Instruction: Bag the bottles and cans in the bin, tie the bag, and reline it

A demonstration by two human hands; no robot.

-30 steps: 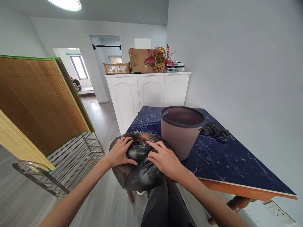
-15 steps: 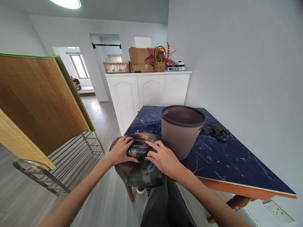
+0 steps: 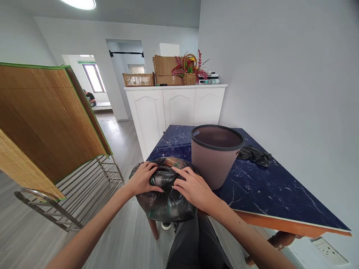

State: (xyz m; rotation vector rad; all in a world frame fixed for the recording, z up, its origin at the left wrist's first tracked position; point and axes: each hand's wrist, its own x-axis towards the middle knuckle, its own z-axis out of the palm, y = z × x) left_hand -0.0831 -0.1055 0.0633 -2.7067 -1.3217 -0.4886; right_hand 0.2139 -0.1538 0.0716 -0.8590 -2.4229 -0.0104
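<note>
A bulging, shiny black garbage bag [image 3: 175, 207] sits low in front of me, on a seat whose wooden leg shows beneath. Through its thin plastic, some coloured contents show faintly. My left hand [image 3: 143, 179] grips the plastic at the left of the creased top, thumb reaching toward the middle. From the right, my right hand [image 3: 193, 188] has its bent fingers on the same gathered folds; its thumb is hard to see. Just beyond my right hand, a mauve trash can [image 3: 214, 164] with a dark rim stands upright on the blue marbled table [image 3: 266, 190].
A crumpled black plastic bag [image 3: 254, 155] lies behind the can. A metal rack [image 3: 84, 194] with a bamboo mat [image 3: 50, 119] stands at left. Cardboard boxes [image 3: 168, 71] and a flower basket [image 3: 190, 78] top the white cabinet [image 3: 179, 106]. A person [image 3: 90, 99] sits in the far room.
Hardly anything differs. Both hands stay on the garbage bag, with only a tiny shift of the fingers; the can and table things have not moved.
</note>
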